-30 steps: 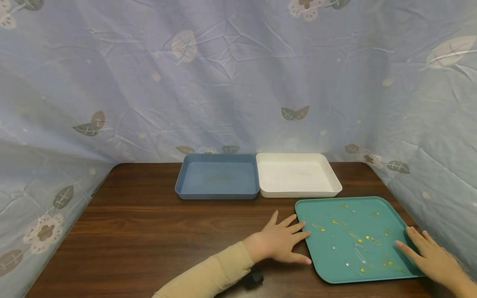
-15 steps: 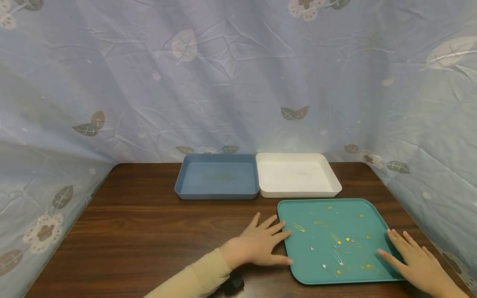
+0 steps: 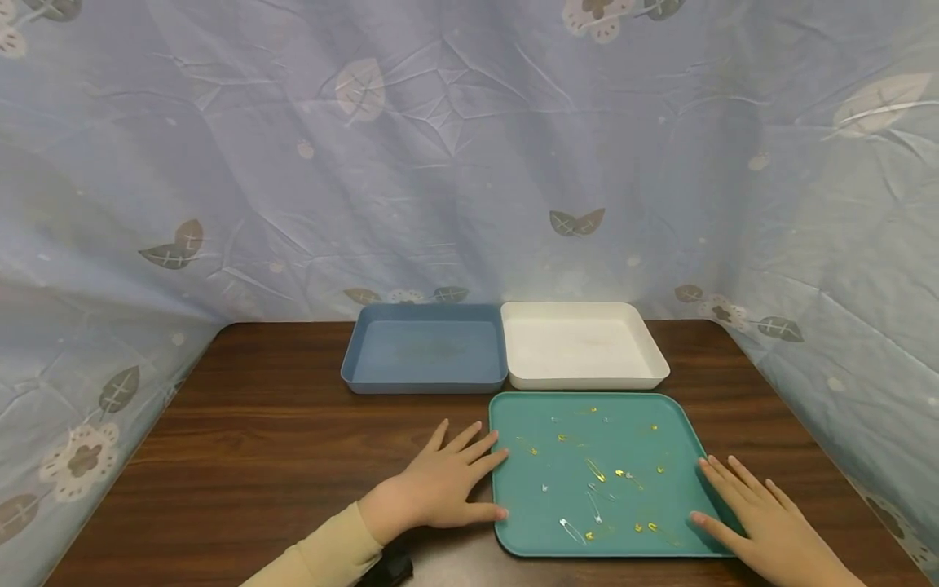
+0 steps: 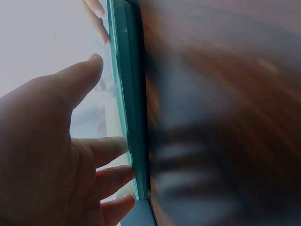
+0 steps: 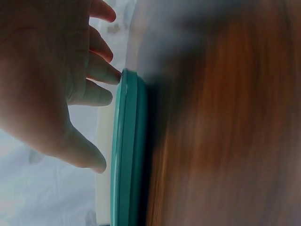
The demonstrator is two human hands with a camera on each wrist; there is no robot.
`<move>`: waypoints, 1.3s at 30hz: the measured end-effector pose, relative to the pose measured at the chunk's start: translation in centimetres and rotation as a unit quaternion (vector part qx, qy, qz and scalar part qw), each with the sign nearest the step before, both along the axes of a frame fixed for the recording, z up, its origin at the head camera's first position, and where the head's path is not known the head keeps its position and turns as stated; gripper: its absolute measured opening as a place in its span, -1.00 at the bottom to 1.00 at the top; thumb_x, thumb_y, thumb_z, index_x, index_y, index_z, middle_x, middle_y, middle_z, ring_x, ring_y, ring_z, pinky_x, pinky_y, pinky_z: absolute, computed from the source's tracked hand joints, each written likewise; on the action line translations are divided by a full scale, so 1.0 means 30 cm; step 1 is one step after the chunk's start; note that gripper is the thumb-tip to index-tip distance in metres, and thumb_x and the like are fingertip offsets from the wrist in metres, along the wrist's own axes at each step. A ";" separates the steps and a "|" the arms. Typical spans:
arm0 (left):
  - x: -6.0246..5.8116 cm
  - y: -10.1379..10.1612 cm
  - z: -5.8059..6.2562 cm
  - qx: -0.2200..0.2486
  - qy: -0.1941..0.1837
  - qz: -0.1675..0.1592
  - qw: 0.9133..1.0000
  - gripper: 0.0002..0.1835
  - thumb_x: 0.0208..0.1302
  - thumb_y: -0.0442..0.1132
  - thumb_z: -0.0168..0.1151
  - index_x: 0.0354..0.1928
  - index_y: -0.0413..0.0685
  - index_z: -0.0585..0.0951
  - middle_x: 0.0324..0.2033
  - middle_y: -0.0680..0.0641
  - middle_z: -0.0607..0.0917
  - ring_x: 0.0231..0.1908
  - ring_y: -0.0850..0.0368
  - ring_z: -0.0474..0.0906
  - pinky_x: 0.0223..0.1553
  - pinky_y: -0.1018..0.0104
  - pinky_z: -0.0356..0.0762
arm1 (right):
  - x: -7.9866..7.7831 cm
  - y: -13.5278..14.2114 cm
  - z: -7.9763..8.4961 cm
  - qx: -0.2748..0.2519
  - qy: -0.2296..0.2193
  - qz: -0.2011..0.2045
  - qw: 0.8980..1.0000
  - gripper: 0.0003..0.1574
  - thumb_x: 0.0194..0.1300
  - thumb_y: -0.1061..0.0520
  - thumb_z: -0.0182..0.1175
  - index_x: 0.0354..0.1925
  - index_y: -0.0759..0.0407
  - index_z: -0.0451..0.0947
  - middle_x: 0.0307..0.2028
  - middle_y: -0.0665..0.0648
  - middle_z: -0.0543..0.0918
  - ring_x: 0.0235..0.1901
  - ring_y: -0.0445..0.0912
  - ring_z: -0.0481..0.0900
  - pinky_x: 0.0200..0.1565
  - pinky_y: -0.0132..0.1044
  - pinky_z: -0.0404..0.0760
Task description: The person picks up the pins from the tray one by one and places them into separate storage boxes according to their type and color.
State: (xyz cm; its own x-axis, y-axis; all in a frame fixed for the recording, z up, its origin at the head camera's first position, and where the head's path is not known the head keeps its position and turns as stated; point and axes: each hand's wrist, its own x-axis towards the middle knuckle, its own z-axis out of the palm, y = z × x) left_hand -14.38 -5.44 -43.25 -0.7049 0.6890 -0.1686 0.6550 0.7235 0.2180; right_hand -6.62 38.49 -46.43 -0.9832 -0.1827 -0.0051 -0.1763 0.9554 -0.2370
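Observation:
A green tray (image 3: 528,514) lies on the table, with several gold and silver safety pins (image 3: 596,470) scattered over it. At its left edge is my left hand (image 3: 443,481), fingers spread and fairly straight, fingertips right at the rim. My right hand (image 3: 763,518) rests at the tray's right edge with fingers extended and the thumb reaching over the rim. In the left wrist view, the left fingertips meet the tray's side (image 4: 127,94). The right wrist view shows the right fingers close by the tray's corner (image 5: 127,141).
Behind the green tray, a blue tray (image 3: 425,388) and a white tray (image 3: 587,383) stand side by side along the back of the brown wooden table (image 3: 257,456). A patterned curtain (image 3: 440,163) hangs behind and at both sides. A black object (image 3: 392,569) is by the left wrist.
The green tray has slid to the left across the table with its safety pins, both hands moving along with it at its edges. The blue and white trays have stayed in place.

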 end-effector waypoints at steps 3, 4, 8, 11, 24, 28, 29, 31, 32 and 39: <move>0.006 -0.048 0.003 0.007 -0.006 0.014 1.000 -0.11 0.23 0.52 -0.13 0.51 0.28 0.13 0.53 0.03 0.09 0.55 -0.04 -0.12 0.45 -0.31 -0.23 | 0.001 -0.045 0.007 0.000 0.022 0.018 1.000 -0.05 0.35 -0.30 0.11 0.52 0.01 0.07 0.44 0.25 0.26 0.48 -0.41 -0.52 0.43 0.29 -0.45; 0.008 -0.064 0.005 0.009 -0.007 0.018 1.000 -0.11 0.23 0.52 -0.12 0.51 0.27 0.12 0.53 0.03 0.10 0.55 -0.04 -0.12 0.45 -0.32 -0.24 | 0.000 -0.060 0.010 -0.001 0.028 0.022 0.999 -0.06 0.34 -0.30 0.12 0.51 -0.01 0.08 0.44 0.23 0.27 0.46 -0.46 -0.51 0.44 0.26 -0.45; 0.016 -0.127 0.006 0.023 -0.012 0.037 0.999 -0.10 0.24 0.50 -0.10 0.52 0.22 0.13 0.52 0.01 0.12 0.54 -0.08 -0.11 0.44 -0.33 -0.26 | 0.000 -0.118 0.018 -0.010 0.043 0.039 0.998 -0.07 0.31 -0.32 0.14 0.50 -0.09 0.11 0.44 0.16 0.29 0.41 -0.57 -0.48 0.49 0.14 -0.43; 0.024 -0.168 0.006 0.037 -0.017 0.052 0.998 -0.10 0.25 0.48 -0.08 0.51 0.18 0.15 0.52 -0.01 0.14 0.54 -0.10 -0.10 0.44 -0.35 -0.27 | -0.001 -0.156 0.019 -0.012 0.052 0.050 0.997 -0.08 0.30 -0.34 0.15 0.49 -0.13 0.13 0.44 0.10 0.29 0.41 -0.59 -0.45 0.51 0.03 -0.42; 0.056 -0.284 0.005 0.048 0.010 0.093 0.994 -0.08 0.22 0.49 -0.04 0.49 0.14 0.21 0.50 -0.03 0.20 0.53 -0.13 -0.05 0.41 -0.39 -0.21 | -0.023 -0.272 0.034 0.016 0.100 0.107 0.989 -0.07 0.25 -0.40 0.15 0.47 -0.14 0.19 0.43 0.01 0.32 0.48 -0.50 -0.29 0.29 -0.68 -0.63; 0.062 -0.310 0.008 0.047 0.016 0.103 0.993 -0.08 0.21 0.50 -0.05 0.49 0.13 0.22 0.48 -0.03 0.22 0.53 -0.13 -0.03 0.41 -0.38 -0.22 | -0.031 -0.295 0.037 0.020 0.116 0.128 0.985 -0.07 0.24 -0.40 0.16 0.46 -0.13 0.22 0.42 0.00 0.34 0.50 -0.45 -0.21 0.33 -0.67 -0.59; 0.062 -0.316 0.009 0.047 0.017 0.106 0.993 -0.08 0.21 0.50 -0.05 0.49 0.12 0.22 0.48 -0.04 0.23 0.52 -0.13 -0.03 0.41 -0.38 -0.23 | -0.034 -0.300 0.038 0.021 0.121 0.135 0.983 -0.07 0.24 -0.40 0.17 0.45 -0.12 0.23 0.42 0.00 0.35 0.50 -0.45 -0.20 0.34 -0.66 -0.57; 0.060 -0.325 0.013 0.047 0.020 0.111 0.992 -0.08 0.21 0.50 -0.06 0.48 0.11 0.23 0.47 -0.05 0.26 0.52 -0.13 -0.02 0.42 -0.36 -0.24 | -0.039 -0.310 0.041 0.023 0.129 0.146 0.981 -0.08 0.24 -0.39 0.17 0.45 -0.10 0.24 0.41 0.01 0.36 0.50 -0.45 -0.21 0.36 -0.64 -0.56; 0.058 -0.329 0.016 0.049 0.021 0.114 0.992 -0.08 0.22 0.50 -0.06 0.48 0.11 0.24 0.46 -0.06 0.28 0.52 -0.13 -0.01 0.42 -0.36 -0.25 | -0.042 -0.316 0.043 0.024 0.132 0.150 0.980 -0.08 0.25 -0.39 0.17 0.45 -0.09 0.24 0.41 0.01 0.37 0.50 -0.44 -0.20 0.36 -0.63 -0.56; 0.015 -0.345 0.033 0.080 0.040 0.124 0.988 -0.19 0.28 0.43 -0.05 0.39 0.06 0.39 0.29 -0.03 0.53 0.43 -0.16 0.22 0.41 -0.37 -0.15 | -0.081 -0.349 0.068 0.021 0.128 0.154 0.980 -0.16 0.28 -0.35 0.16 0.40 -0.06 0.33 0.32 0.02 0.48 0.39 0.01 0.32 0.52 -0.20 -0.15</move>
